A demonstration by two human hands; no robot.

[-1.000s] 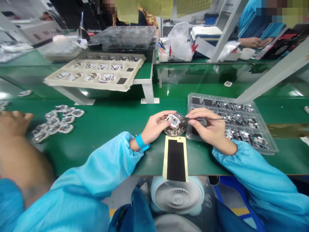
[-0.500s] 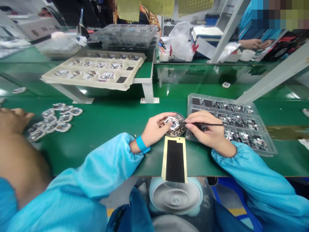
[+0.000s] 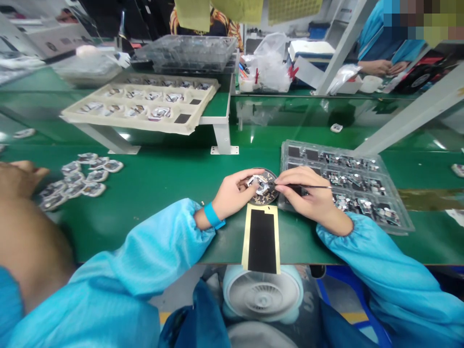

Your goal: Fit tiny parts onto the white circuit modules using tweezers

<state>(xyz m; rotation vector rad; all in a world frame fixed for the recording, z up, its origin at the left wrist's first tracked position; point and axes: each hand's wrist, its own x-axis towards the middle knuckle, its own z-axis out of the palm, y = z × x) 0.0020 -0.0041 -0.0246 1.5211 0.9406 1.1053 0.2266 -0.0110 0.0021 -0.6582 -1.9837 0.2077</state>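
Note:
My left hand (image 3: 235,194) is closed on a small white-framed electronic part (image 3: 256,184), its thumb and fingers at the part's left side. The part lies over a round perforated metal disc (image 3: 267,199). In my right hand (image 3: 308,192) is a pair of dark tweezers (image 3: 306,186), pinched between thumb and fingers, the tips reaching the part's right side. Just below the disc, a yellow backing sheet (image 3: 245,251) with a large black rectangular sticker (image 3: 261,241) lies at the table's front edge. What the tweezer tips grip is too small to tell.
A clear tray (image 3: 402,220) of small parts stands at the right. Several white-framed parts (image 3: 74,186) lie at the left near another person's hand (image 3: 21,176). A cream tray (image 3: 188,126) rests on a raised stand. Below the table edge is a fan (image 3: 263,295).
The tweezers in my right hand have shifted slightly left, over the part. My left hand stays in place on it.

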